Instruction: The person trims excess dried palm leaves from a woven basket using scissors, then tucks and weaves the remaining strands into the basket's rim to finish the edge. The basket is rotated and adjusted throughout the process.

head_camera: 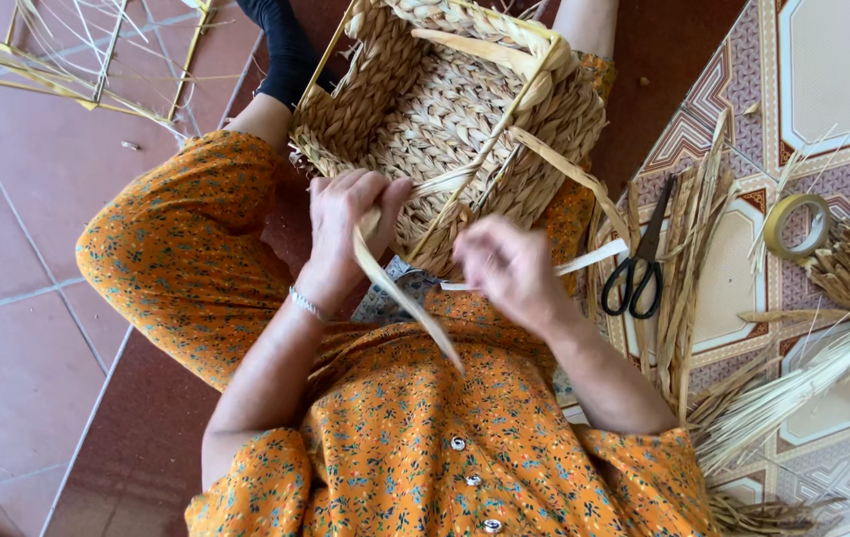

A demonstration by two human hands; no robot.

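Left hand point(345, 224) pinching straw strip point(400, 293) | right hand point(509, 268) blurred, seemingly gripping strip | woven basket point(445, 119) touching

Black-handled scissors point(641, 261) on dried straw strips point(688, 249), tape roll point(796, 225) nearby, yellow wire frame point(67, 50) on red tiles.

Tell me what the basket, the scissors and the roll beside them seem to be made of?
The basket looks like braided dried grass or straw: matte tan plaits over a thin yellow frame, maybe metal. The scissors show dark metal blades and glossy black, likely plastic, handles. The roll looks like yellowish tape, slightly shiny.
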